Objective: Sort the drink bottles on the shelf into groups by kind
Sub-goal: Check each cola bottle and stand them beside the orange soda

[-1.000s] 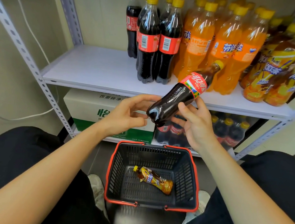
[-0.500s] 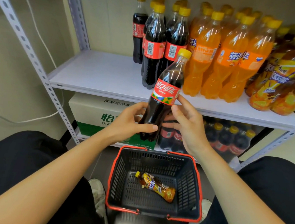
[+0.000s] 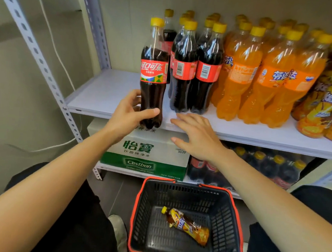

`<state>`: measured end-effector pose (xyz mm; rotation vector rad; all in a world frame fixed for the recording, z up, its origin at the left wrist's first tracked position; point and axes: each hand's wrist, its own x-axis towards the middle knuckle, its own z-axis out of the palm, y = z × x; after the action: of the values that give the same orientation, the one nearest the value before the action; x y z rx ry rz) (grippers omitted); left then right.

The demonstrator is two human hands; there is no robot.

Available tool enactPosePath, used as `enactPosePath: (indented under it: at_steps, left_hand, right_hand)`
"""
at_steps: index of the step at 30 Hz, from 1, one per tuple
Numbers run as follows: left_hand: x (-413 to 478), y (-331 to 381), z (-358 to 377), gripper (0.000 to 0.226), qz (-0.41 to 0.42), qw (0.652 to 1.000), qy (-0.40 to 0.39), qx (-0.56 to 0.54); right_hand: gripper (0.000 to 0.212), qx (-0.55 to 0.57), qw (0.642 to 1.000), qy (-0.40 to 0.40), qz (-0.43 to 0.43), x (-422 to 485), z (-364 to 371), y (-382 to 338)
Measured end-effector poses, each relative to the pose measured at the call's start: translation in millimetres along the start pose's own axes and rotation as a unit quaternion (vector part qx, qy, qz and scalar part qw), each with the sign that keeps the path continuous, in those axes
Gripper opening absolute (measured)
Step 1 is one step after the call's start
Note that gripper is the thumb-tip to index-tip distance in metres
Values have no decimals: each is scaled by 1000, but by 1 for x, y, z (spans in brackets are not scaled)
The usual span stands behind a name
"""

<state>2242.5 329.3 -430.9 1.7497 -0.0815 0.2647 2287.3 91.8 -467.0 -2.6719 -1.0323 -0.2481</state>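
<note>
Yellow-capped dark cola plastic bottle (image 3: 153, 72) upright, gripped low by left hand (image 3: 129, 112), nine o'clock of glossy cola bottle cluster (image 3: 193, 74), right hand (image 3: 198, 137) flat, fingers released.

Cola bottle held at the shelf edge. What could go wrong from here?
1. The left grip holds the cola bottle low, so it may tip.
2. Its base looks level with the shelf front edge; released there, it could drop.
3. It is close to the standing colas; a nudge might topple them.
</note>
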Motion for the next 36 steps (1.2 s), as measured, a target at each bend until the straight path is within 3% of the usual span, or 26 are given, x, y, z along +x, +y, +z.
enactPosePath:
  at_steps: [5, 15, 20, 27, 32, 36]
  left_hand:
    - [50, -4, -20, 55, 4, 999, 16, 41]
    - [139, -45, -11, 65, 7, 998, 43, 51]
    - [171, -54, -8, 68, 15, 997, 15, 72]
    - [191, -56, -14, 68, 17, 991, 10, 134]
    - [190, -55, -1, 68, -11, 993, 35, 115]
    - [178, -49, -3, 65, -33, 996, -1, 78]
  right_hand:
    - [68, -59, 998, 22, -2, 5, 22, 2]
    - [51, 61, 994, 72, 60, 15, 27, -2]
    - [49, 70, 992, 80, 73, 17, 28, -2]
    - [48, 70, 990, 83, 86, 17, 30, -4]
    - [50, 78, 991, 56, 90, 17, 23, -5]
    - [43, 189, 974, 35, 119, 19, 9, -3]
